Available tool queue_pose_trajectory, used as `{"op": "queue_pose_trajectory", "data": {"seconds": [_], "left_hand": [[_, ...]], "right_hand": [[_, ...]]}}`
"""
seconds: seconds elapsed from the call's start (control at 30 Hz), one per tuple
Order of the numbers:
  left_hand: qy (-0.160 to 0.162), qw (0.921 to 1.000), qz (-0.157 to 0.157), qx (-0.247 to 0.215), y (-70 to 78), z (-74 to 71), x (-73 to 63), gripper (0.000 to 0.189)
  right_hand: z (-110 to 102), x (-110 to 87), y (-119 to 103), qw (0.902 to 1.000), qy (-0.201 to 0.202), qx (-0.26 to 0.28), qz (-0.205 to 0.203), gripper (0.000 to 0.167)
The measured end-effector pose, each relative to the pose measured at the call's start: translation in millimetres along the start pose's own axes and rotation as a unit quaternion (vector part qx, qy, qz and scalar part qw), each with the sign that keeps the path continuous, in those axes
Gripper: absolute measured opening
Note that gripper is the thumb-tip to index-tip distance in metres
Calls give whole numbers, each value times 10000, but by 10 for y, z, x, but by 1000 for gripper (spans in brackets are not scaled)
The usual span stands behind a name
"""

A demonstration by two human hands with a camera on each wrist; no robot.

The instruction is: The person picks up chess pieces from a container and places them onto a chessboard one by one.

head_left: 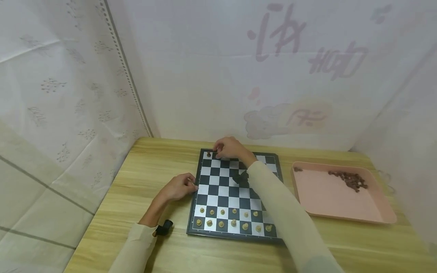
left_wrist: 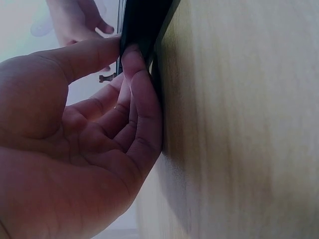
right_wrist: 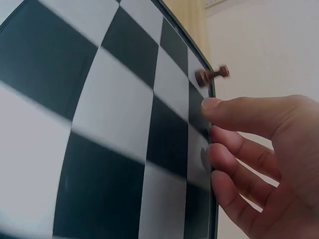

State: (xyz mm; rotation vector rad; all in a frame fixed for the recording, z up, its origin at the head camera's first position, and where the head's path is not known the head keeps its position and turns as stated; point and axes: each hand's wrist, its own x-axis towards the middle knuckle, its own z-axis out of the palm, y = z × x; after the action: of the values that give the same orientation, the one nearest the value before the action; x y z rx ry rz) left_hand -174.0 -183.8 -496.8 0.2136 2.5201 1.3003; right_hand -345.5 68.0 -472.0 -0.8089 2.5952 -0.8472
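My left hand [head_left: 179, 186] grips the left edge of a black-and-white chessboard [head_left: 223, 181]. In the left wrist view its thumb [left_wrist: 97, 57] lies on the top face and its fingertips sit at the edge and underside. Over the far row, beside the corner, is my right hand [head_left: 232, 148], thumb and forefinger close together near the board. Whether they hold a piece is hidden behind the thumb [right_wrist: 239, 112]. A dark brown rook-like piece [right_wrist: 212, 74] stands on the far left corner square, just past that thumb. Pale chess pieces [head_left: 221, 224] stand in two rows along the near side.
To the right, a pink tray [head_left: 331, 203] holds a pile of dark brown pieces [head_left: 351, 181], with a few more in its far left corner. My right forearm crosses the board's right side. Behind the wooden table [head_left: 157, 155] hangs a pale cloth [head_left: 205, 76].
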Motion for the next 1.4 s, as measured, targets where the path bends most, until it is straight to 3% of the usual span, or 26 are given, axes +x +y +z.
{"op": "queue_pose_trajectory", "data": {"seconds": [0.37, 0.8, 1.03, 1.4], "left_hand": [[-33, 9999, 43, 111, -12, 0, 3, 20], [1, 10000, -98, 3, -25, -20, -36, 21], [0, 9999, -146, 17, -9, -24, -33, 19], [-45, 9998, -177, -87, 6, 21, 3, 19]], "right_hand": [[-217, -410, 327, 9998, 106, 20, 163, 26], [-503, -843, 653, 9987, 458, -202, -10, 30], [-701, -1251, 785, 9936, 1044, 313, 287, 29], [-904, -1999, 1180, 9818, 1792, 281, 569, 27]]}}
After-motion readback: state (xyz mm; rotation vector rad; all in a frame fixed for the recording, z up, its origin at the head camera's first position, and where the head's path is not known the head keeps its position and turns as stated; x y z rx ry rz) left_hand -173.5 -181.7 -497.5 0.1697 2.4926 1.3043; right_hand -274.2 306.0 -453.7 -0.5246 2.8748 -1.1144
